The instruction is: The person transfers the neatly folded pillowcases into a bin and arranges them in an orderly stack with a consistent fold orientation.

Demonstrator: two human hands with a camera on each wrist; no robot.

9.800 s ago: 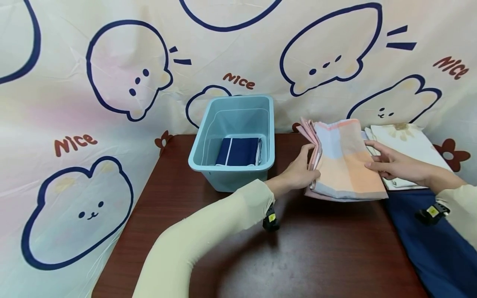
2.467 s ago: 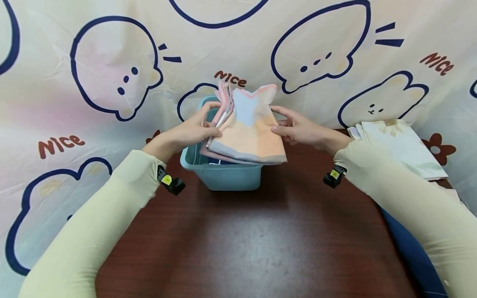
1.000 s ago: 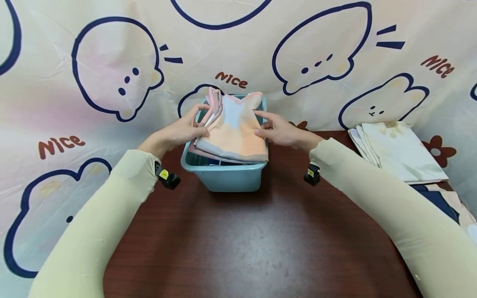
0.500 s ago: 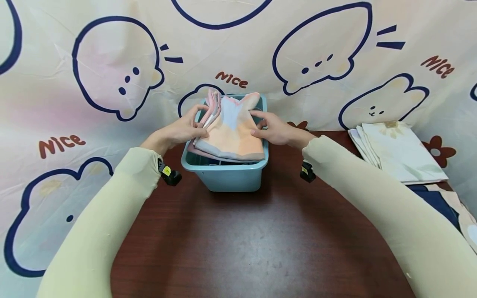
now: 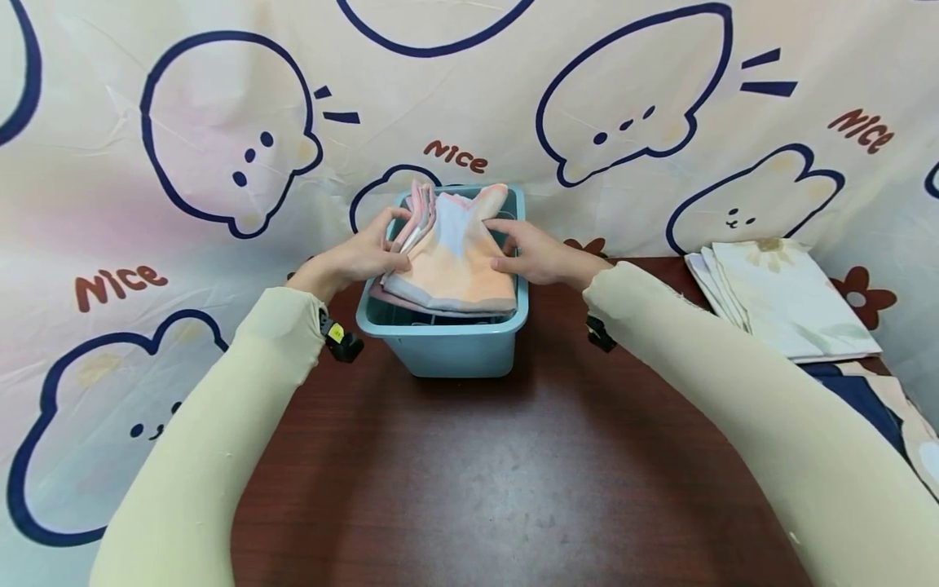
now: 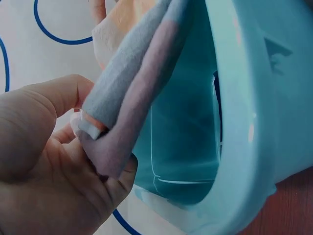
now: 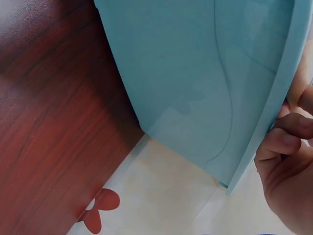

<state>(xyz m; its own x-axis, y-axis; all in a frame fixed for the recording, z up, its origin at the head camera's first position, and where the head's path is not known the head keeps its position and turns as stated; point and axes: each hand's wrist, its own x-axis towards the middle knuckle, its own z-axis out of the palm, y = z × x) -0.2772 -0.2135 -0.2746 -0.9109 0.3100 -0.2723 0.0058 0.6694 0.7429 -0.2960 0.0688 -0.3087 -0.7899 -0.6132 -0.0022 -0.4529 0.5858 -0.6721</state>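
A folded cloth (image 5: 455,273) in pastel checks of peach, grey, blue and pink sits over the mouth of a light-blue plastic bin (image 5: 462,356). My left hand (image 5: 367,249) pinches its layered left edge between thumb and fingers; the left wrist view shows the grey and pink folds of the cloth (image 6: 128,88) in that grip. At the right edge, my right hand (image 5: 541,254) holds the cloth between thumb and fingers, just inside the bin's rim. In the right wrist view the bin's wall (image 7: 181,88) hides the cloth. Something dark blue lies deeper in the bin, mostly covered.
A folded white cloth (image 5: 781,297) with a flower print lies at the table's far right. Navy fabric (image 5: 858,399) and pale pink fabric (image 5: 891,408) lie in front of it. Behind the dark wooden table (image 5: 499,473) hangs a printed sheet (image 5: 440,98).
Both hands have carried the checked cloth from the right side of the table leftwards to the bin. In the last second it has sunk slightly, its right edge drawn inside the rim.
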